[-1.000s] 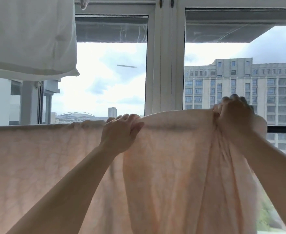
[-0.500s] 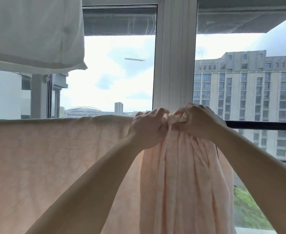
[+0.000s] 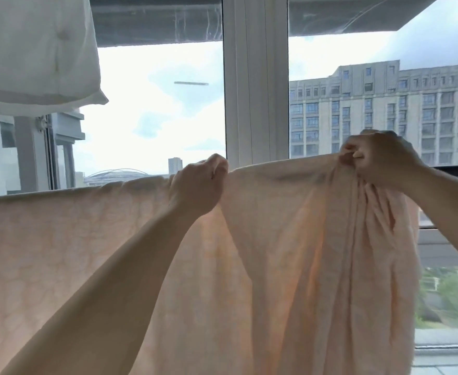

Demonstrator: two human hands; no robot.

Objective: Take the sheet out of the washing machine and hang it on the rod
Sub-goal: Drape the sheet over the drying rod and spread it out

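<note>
Head view: we see both arms raised to the rod (image 3: 455, 169).
Left hand (image 3: 198, 185): fingers curled tight, pinching the sheet's top edge.
Right hand (image 3: 382, 161): fingers clenched around a bunched gather of sheet at the rod.
Sheet (image 3: 276, 266): pale peach, draped over the rod, flat on our left, pleated under the right hand.
White pillow (image 3: 33, 50): hanging upper left.

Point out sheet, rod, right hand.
sheet (image 3: 276, 253): head view, hanging middle panel.
rod (image 3: 455, 169): head view, bare dark stretch right of the sheet.
right hand (image 3: 382, 161): head view, back of hand.
</note>
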